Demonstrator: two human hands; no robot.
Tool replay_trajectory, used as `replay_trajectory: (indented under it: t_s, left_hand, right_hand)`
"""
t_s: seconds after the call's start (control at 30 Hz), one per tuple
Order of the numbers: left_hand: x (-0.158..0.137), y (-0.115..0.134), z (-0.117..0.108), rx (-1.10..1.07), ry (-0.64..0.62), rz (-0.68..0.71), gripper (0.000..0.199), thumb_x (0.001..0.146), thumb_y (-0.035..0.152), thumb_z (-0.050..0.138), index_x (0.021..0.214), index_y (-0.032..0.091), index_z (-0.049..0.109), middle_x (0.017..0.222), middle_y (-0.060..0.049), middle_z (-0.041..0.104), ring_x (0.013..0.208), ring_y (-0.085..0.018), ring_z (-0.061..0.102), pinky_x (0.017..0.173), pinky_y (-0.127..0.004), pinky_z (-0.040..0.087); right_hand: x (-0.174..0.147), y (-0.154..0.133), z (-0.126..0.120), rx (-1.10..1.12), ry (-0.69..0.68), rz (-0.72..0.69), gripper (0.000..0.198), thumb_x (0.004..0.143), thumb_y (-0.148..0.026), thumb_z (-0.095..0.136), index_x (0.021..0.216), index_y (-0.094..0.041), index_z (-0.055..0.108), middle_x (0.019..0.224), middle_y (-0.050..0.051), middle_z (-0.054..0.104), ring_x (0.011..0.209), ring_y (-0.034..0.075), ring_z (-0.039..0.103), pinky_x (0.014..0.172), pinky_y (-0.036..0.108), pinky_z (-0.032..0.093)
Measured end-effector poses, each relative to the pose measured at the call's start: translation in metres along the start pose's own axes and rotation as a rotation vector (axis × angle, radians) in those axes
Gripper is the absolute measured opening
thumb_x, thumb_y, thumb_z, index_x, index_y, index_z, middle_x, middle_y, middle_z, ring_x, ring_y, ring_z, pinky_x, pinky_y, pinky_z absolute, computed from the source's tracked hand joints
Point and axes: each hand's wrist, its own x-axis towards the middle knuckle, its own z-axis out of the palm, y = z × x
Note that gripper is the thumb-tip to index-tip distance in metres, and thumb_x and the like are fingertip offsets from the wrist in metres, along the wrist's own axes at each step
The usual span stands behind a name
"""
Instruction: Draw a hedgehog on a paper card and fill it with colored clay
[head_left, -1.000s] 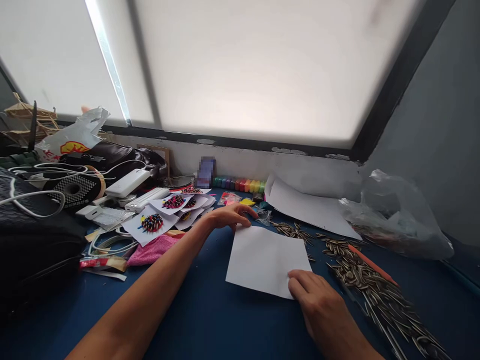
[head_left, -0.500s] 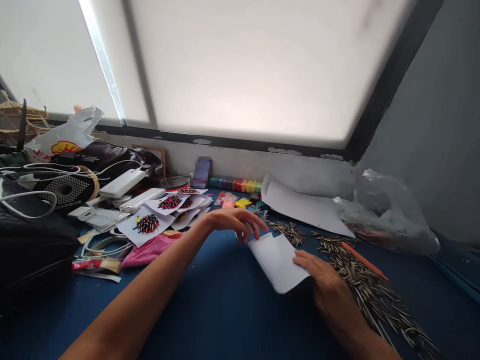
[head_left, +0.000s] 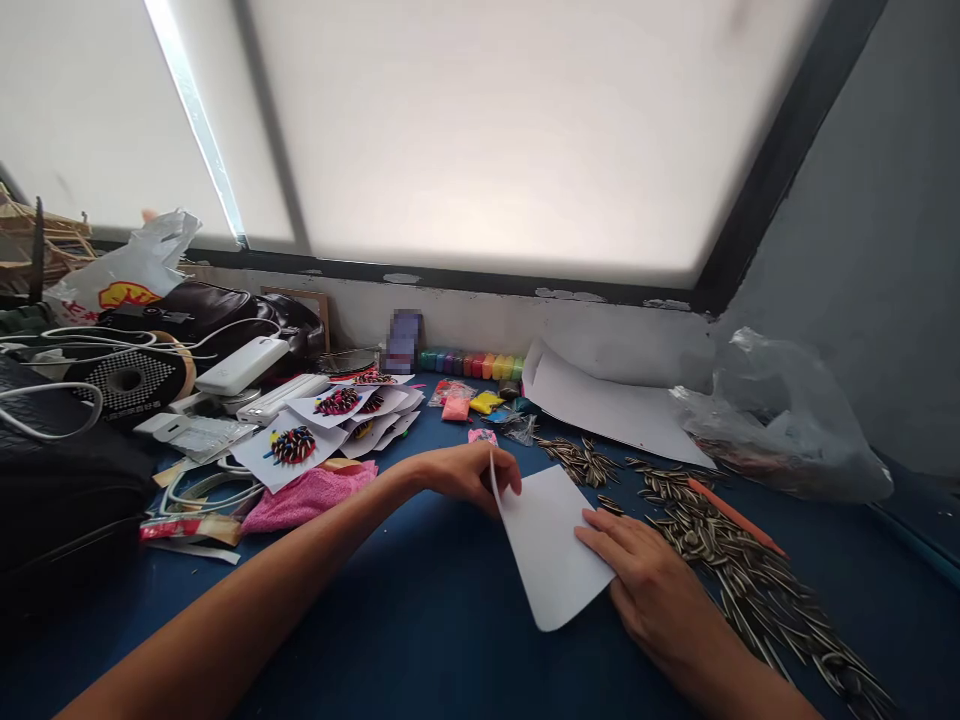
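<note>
A small white sheet of paper is tilted over the blue table, its left edge bent upward. My left hand is closed on that raised edge, fingertips on the inner face and thumb out of sight behind. On the opposite side, my right hand grips the right edge, with fingers on top of the paper. Striped sunflower seeds lie in a small heap just beyond the sheet, and a larger spread of seeds runs beside my right hand.
Paper cards with colourful seed pictures are piled at the left, near a pink cloth. Clay packets and a row of coloured tubs stand behind. Large white sheets, an orange stick and a plastic bag occupy the right.
My left hand has come down from above the sheet and taken hold of its left edge, which now bends upward. The paper has moved slightly nearer to me, my right hand still on it.
</note>
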Motion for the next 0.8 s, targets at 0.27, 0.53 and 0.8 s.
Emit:
replay_trajectory:
  t_s: [0.27, 0.53, 0.8]
  left_hand:
    - [-0.006, 0.012, -0.002, 0.085, 0.041, -0.046, 0.019, 0.066, 0.026, 0.075, 0.080, 0.014, 0.068, 0.074, 0.000, 0.064, 0.070, -0.014, 0.058, 0.059, -0.021, 0.043]
    - [-0.007, 0.015, -0.001, 0.053, -0.074, -0.096, 0.028, 0.063, 0.023, 0.078, 0.090, 0.017, 0.072, 0.084, 0.000, 0.071, 0.080, -0.019, 0.065, 0.068, -0.024, 0.049]
    - [-0.010, 0.015, -0.004, -0.306, -0.180, -0.070, 0.044, 0.059, 0.039, 0.085, 0.096, 0.020, 0.071, 0.098, -0.001, 0.072, 0.095, -0.021, 0.064, 0.083, -0.029, 0.051]
  right_hand:
    - [0.000, -0.021, -0.029, 0.054, 0.015, -0.048, 0.062, 0.069, -0.025, 0.067, 0.130, -0.018, 0.057, 0.137, 0.016, 0.058, 0.128, 0.036, 0.052, 0.100, 0.054, 0.047]
    - [0.012, -0.043, -0.041, 0.607, -0.106, 0.326, 0.024, 0.094, -0.033, 0.049, 0.091, -0.021, 0.069, 0.092, 0.007, 0.075, 0.081, 0.021, 0.071, 0.067, 0.027, 0.058]
    - [0.017, -0.034, -0.051, 0.925, -0.195, 0.658, 0.038, 0.087, -0.049, 0.051, 0.100, -0.018, 0.070, 0.092, 0.008, 0.076, 0.078, 0.023, 0.071, 0.067, 0.030, 0.057]
